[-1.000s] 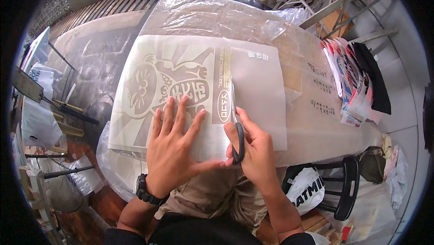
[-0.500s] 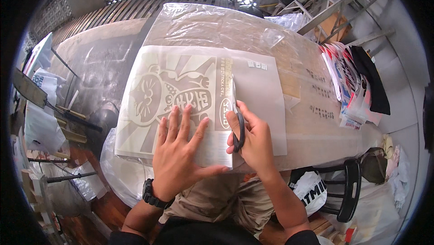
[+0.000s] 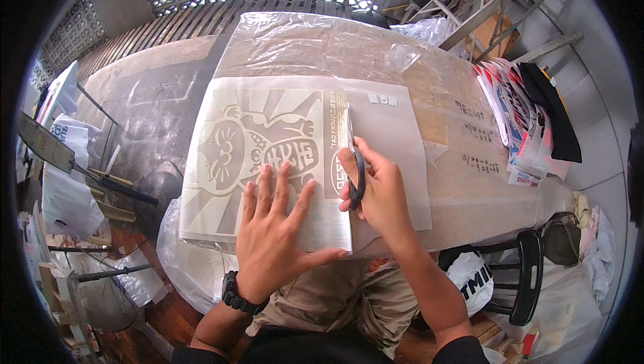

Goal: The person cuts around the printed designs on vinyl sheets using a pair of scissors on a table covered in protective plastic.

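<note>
A pale sheet (image 3: 268,110) printed with a beige cat design lies on the plastic-covered table (image 3: 295,48). My left hand (image 3: 272,240) presses flat on its lower part, fingers spread and thumb pointing right toward the cut edge. Gripped in my right hand (image 3: 381,193) is a pair of scissors (image 3: 359,179) with black handles. Their blades point away from me along the right border of the print, beside a column of lettering. To the right of the blades, a plain part of the sheet (image 3: 406,163) stretches out, with a small printed patch near its top.
Stacked colourful printed sheets (image 3: 500,95) and a black cloth (image 3: 553,112) lie at the table's right side. A black chair (image 3: 530,280) stands near right. Behind is a metal ladder (image 3: 496,5). White bags (image 3: 67,183) hang at the left, by a clear plastic bag (image 3: 184,256).
The scissors in my right hand have moved a little farther from me along the print's border. My left hand stays flat on the sheet. The whole view has shifted slightly.
</note>
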A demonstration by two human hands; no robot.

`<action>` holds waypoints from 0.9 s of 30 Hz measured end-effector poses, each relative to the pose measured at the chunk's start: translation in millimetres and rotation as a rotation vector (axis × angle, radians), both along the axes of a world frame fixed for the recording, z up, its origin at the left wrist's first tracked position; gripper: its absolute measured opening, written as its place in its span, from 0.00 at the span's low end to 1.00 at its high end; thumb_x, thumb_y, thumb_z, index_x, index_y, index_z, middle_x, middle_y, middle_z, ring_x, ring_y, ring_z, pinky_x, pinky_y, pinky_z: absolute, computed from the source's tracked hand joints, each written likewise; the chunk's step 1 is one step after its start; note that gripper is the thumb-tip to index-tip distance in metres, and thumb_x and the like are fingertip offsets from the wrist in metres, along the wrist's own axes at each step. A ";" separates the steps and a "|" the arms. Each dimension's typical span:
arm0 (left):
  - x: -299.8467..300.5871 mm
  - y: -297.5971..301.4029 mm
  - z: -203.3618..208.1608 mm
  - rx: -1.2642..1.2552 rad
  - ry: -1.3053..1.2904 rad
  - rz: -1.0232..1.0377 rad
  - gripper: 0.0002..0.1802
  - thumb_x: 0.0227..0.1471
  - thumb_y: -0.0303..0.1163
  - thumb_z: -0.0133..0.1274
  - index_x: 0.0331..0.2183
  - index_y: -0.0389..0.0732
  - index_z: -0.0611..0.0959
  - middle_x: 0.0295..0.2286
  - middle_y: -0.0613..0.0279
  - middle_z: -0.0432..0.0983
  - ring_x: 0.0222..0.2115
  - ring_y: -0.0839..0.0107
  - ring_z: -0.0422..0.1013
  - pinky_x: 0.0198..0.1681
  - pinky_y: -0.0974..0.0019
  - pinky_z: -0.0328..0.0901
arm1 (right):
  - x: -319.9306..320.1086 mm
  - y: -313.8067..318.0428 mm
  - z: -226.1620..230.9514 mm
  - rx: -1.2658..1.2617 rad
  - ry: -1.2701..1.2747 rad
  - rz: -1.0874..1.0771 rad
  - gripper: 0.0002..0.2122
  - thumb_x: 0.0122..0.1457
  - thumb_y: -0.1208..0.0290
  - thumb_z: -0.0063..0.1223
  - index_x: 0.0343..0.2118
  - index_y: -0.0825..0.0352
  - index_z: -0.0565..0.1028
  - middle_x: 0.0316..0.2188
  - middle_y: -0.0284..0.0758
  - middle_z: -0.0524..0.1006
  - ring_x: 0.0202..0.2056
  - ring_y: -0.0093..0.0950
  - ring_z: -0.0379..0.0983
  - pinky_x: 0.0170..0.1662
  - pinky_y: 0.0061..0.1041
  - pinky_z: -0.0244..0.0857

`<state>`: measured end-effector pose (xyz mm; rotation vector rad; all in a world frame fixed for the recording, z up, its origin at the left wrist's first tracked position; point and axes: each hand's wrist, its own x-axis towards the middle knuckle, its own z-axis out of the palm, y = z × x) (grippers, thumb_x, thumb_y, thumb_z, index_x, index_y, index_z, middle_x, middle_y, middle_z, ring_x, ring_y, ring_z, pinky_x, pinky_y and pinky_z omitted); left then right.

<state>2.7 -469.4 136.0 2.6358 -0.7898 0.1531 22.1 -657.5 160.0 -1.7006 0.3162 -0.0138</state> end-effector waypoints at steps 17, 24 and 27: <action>0.7 2.0 -1.0 -0.034 0.015 0.007 0.59 0.34 0.77 0.58 0.60 0.46 0.73 0.65 0.40 0.52 0.67 0.40 0.46 0.68 0.41 0.40 | 12.2 -8.8 1.8 -0.011 0.013 -0.002 0.32 0.64 0.51 0.57 0.60 0.74 0.67 0.13 0.29 0.72 0.13 0.17 0.70 0.14 0.18 0.56; 1.3 2.7 -0.4 -0.050 0.015 -0.003 0.57 0.37 0.76 0.58 0.59 0.46 0.74 0.64 0.38 0.54 0.66 0.39 0.48 0.68 0.41 0.41 | 17.9 -12.5 -1.5 -0.009 -0.005 0.015 0.34 0.63 0.49 0.56 0.62 0.75 0.65 0.14 0.29 0.73 0.13 0.17 0.71 0.13 0.18 0.54; 1.1 3.2 -2.0 -0.037 0.023 0.003 0.59 0.34 0.77 0.59 0.60 0.47 0.73 0.65 0.40 0.53 0.67 0.39 0.47 0.68 0.41 0.40 | 22.1 -15.4 -5.1 -0.034 -0.005 0.029 0.35 0.63 0.49 0.56 0.62 0.75 0.65 0.14 0.29 0.73 0.13 0.18 0.71 0.13 0.18 0.54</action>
